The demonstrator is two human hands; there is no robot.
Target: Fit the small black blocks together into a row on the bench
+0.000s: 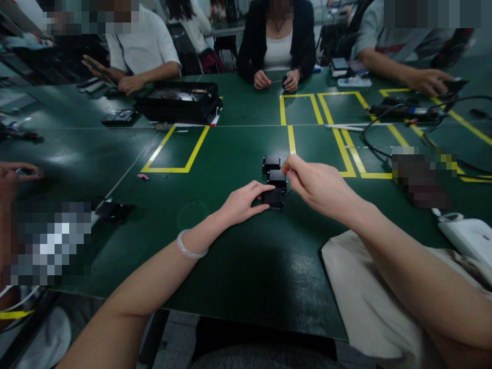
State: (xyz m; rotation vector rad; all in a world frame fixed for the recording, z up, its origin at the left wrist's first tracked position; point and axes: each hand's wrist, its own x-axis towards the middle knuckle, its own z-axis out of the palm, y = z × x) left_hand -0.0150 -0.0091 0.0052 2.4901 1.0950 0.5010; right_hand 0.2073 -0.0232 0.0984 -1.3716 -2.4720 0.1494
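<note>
- Left hand, fingers spread, at nine o'clock of near block: light touch could allow skidding.
- Right hand pinches, object unclear; slips may jostle middle block.

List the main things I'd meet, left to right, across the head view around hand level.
Co-worker's hand, black part, pink scrap, bracelet, left hand, black boxes, right hand, white device.
</note>
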